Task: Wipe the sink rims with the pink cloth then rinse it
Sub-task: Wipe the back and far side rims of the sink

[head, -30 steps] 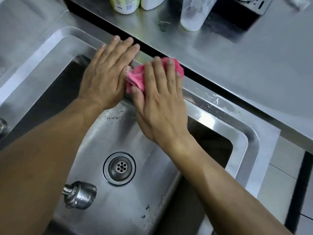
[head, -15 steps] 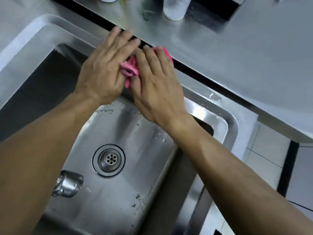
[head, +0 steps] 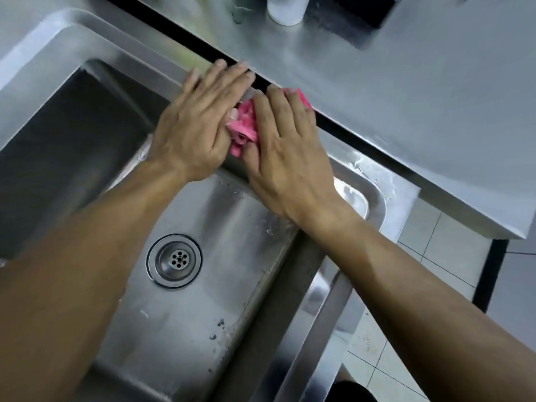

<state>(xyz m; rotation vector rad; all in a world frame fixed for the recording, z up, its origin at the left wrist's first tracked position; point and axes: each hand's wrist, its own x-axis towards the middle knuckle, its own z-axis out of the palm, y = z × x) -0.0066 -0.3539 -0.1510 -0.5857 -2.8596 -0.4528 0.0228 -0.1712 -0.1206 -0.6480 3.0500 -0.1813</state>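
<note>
A bunched pink cloth [head: 243, 127] lies on the far rim [head: 139, 58] of a stainless steel sink, mostly covered by my hands. My right hand [head: 287, 158] presses flat on the cloth, fingers together and pointing away from me. My left hand [head: 200, 123] lies flat beside it on the rim, its thumb side touching the cloth's left edge. Only a crumpled middle part and a far corner of the cloth show between and beyond the fingers.
The sink basin has a round drain [head: 174, 261] and water drops on its floor. A dark gap [head: 185, 39] separates the rim from a steel counter [head: 406, 97] carrying a translucent cup [head: 287, 8]. White tiled floor [head: 435, 250] shows at right.
The view shifted, so the sink moved in the frame and the tap spout left view. Both hands stay pressed together on the cloth, which has bunched up more between them.
</note>
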